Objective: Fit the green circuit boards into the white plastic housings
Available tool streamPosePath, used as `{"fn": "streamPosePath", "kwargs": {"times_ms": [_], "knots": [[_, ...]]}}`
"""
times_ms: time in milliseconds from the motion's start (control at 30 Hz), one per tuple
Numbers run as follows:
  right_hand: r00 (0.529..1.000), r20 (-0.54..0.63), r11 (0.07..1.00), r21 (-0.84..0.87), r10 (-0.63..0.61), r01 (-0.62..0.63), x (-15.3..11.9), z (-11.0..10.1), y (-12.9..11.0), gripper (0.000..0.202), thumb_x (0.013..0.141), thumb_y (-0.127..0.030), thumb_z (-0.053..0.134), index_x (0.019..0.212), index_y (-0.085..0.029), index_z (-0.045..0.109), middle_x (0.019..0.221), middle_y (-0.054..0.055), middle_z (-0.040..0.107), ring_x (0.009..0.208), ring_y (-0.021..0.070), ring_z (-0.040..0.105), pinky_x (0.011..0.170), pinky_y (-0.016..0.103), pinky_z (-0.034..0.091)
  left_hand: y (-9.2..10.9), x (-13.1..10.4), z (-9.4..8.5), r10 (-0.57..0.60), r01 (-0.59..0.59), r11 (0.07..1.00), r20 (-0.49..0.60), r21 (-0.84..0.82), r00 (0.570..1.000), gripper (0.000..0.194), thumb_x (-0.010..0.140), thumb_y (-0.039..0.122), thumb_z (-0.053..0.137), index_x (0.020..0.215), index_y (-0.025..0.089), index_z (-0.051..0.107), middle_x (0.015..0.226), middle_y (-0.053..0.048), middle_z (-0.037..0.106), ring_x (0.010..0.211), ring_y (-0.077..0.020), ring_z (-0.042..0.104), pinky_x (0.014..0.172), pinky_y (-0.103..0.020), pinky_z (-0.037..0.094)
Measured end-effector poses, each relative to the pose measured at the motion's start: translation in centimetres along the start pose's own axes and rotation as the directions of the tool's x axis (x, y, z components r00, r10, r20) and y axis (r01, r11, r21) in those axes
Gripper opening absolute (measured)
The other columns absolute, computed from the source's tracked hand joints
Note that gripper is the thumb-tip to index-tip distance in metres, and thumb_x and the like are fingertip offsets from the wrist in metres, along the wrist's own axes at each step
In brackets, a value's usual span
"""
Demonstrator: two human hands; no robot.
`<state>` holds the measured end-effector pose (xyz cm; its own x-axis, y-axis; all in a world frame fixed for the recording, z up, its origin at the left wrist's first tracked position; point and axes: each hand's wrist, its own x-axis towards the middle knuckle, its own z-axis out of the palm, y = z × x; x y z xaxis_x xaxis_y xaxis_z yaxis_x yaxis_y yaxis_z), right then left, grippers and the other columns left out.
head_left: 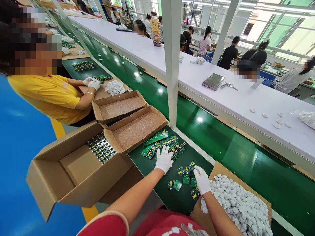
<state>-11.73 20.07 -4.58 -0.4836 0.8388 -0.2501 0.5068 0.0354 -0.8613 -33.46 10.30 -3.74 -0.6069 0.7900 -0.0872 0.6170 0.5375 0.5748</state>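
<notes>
My left hand, in a white glove, lies with its fingers spread on the near edge of a pile of green circuit board strips that carry yellow and black parts. To the right, my right hand, gloved too, has its fingers bent together beside small separate boards; whether it pinches one is too small to tell. These little boards lie scattered on the dark green worktop between both hands. Close by my right wrist, many white plastic pieces are heaped on cardboard.
Two shallow cardboard trays and a large open carton holding boards stand at the left. A person in yellow works beyond. A white post rises ahead, before a white shelf with a phone and keys.
</notes>
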Motion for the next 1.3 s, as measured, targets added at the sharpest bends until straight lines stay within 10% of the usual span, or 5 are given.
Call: {"fn": "streamPosePath", "kwargs": {"times_ms": [400,633,767,900,1300], "knots": [[0.993,-0.05,0.974,0.204,0.11,-0.098,2.2,-2.2,-1.6,0.04,0.077,-0.044,0.054,0.107,-0.02,0.061,0.115,0.008,0.063,0.105,0.0214,0.058,0.089,0.034,0.046,0.5,-1.1,-1.0,0.204,-0.199,0.975,-0.041,0.096,0.978,0.013,0.075,0.015,0.055,0.083,0.022,0.062,0.135,-0.005,0.049,0.138,-0.0277,0.019,0.109,-0.052,0.007],[0.942,0.078,0.897,0.289,0.326,-0.334,3.4,-1.8,-3.3,0.033,0.088,-0.045,0.05,0.096,-0.013,0.058,0.071,-0.002,0.06,0.048,0.0063,0.054,0.044,0.02,0.045,3.8,-4.5,-3.0,0.525,-0.507,0.851,0.203,-0.139,0.826,0.019,0.075,0.015,0.057,0.088,0.027,0.065,0.136,-0.001,0.048,0.137,-0.0289,0.022,0.108,-0.053,-0.006],[0.93,0.062,0.877,0.318,0.361,-0.361,2.6,-1.4,-3.5,0.028,0.09,-0.039,0.049,0.087,-0.013,0.057,0.063,-0.006,0.053,0.042,0.0032,0.044,0.038,0.016,0.038,3.7,-5.2,-3.0,0.14,-0.057,0.85,0.119,-0.524,0.983,0.068,0.054,0.037,0.079,0.115,0.022,0.056,0.14,-0.012,0.041,0.134,-0.0338,0.026,0.109,-0.05,0.016],[0.935,0.083,0.868,0.352,0.344,-0.351,1.7,-1.0,-3.2,0.028,0.091,-0.04,0.047,0.09,-0.014,0.057,0.065,-0.005,0.054,0.042,0.0033,0.044,0.038,0.016,0.038,3.0,-5.5,-1.3,-0.221,0.475,0.508,0.425,-0.718,0.878,0.053,0.064,0.048,0.07,0.103,0.014,0.059,0.1,-0.016,0.066,0.089,-0.0284,0.065,0.068,-0.036,0.052],[0.972,0.112,0.95,0.216,0.206,-0.226,1.4,-0.2,-3.5,0.021,0.086,-0.035,0.057,0.089,-0.014,0.062,0.093,0.002,0.063,0.082,0.0152,0.06,0.075,0.033,0.049,3.1,-5.9,0.0,-0.256,0.465,0.421,0.39,-0.779,0.885,0.038,0.054,0.032,0.08,0.083,0.015,0.061,0.08,-0.002,0.065,0.048,-0.0075,0.056,0.04,-0.018,0.041]]}}
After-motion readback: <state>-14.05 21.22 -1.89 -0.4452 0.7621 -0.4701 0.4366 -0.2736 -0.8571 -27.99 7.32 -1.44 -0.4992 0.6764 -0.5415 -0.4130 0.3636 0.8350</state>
